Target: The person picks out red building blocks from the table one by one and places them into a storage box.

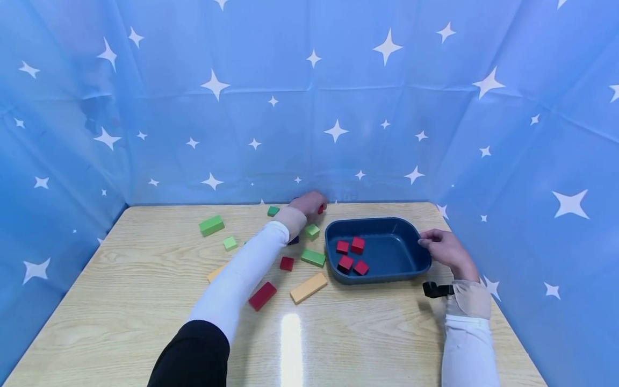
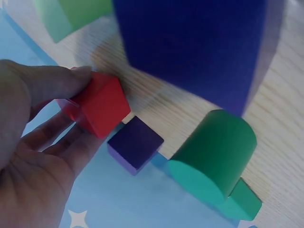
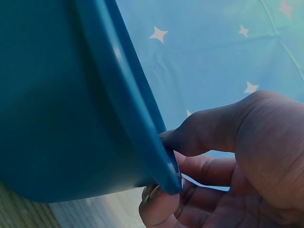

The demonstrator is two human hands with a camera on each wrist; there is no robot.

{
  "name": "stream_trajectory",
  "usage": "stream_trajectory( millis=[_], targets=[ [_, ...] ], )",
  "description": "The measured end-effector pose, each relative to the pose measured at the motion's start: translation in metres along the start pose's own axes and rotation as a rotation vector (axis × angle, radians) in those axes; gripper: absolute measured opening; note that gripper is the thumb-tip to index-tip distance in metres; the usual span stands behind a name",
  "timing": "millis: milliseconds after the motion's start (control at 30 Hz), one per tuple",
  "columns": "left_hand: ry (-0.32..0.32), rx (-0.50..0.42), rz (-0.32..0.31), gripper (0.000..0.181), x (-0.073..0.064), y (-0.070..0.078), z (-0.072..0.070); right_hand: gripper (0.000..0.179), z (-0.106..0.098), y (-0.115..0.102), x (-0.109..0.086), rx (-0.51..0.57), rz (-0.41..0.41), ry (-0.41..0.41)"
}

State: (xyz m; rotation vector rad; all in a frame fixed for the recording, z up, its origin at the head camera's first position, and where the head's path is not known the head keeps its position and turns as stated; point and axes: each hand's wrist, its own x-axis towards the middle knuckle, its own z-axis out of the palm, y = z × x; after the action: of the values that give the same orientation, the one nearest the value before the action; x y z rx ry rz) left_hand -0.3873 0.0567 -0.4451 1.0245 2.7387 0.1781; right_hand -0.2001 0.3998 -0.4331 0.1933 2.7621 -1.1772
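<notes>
Near the table's back edge, my left hand (image 1: 309, 203) pinches a red cube (image 2: 102, 102) between thumb and fingers. Around it in the left wrist view are a small purple cube (image 2: 134, 145), a green cylinder (image 2: 213, 154) and a large dark-blue block (image 2: 194, 47) close to the camera. My right hand (image 1: 445, 248) pinches the right rim of a dark-blue plastic basin (image 1: 394, 277), thumb above and fingertips below the rim (image 3: 137, 114). Inside the basin, toward its left end, lie several red cubes (image 1: 358, 245).
Left of the basin are a green block (image 1: 313, 258), a light-green cube (image 1: 312, 231), a red cube (image 1: 287, 263), a yellow block (image 1: 308, 288) and a red block (image 1: 263, 296). A green block (image 1: 211, 226) lies farther left. A starred blue curtain (image 1: 271, 134) borders the table.
</notes>
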Motion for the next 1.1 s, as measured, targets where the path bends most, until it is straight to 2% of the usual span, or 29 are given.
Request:
stream_trajectory(
  millis=[233,633,867,1100],
  targets=[
    [0.022,-0.015,0.075,0.022,-0.010,0.010,-0.010,0.041,0.000,-0.001,0.000,-0.014,0.014,-0.008],
    [0.020,0.049,0.118,0.037,-0.011,0.030,-0.028,0.041,0.001,0.000,0.000,-0.018,-0.002,-0.002],
    [0.025,0.104,0.174,0.038,-0.011,0.054,-0.037,0.041,0.000,-0.001,-0.001,-0.014,0.004,-0.011],
    [0.004,0.098,0.229,0.044,-0.012,0.086,-0.043,0.041,0.000,-0.001,0.000,-0.006,0.007,-0.014]
  ],
)
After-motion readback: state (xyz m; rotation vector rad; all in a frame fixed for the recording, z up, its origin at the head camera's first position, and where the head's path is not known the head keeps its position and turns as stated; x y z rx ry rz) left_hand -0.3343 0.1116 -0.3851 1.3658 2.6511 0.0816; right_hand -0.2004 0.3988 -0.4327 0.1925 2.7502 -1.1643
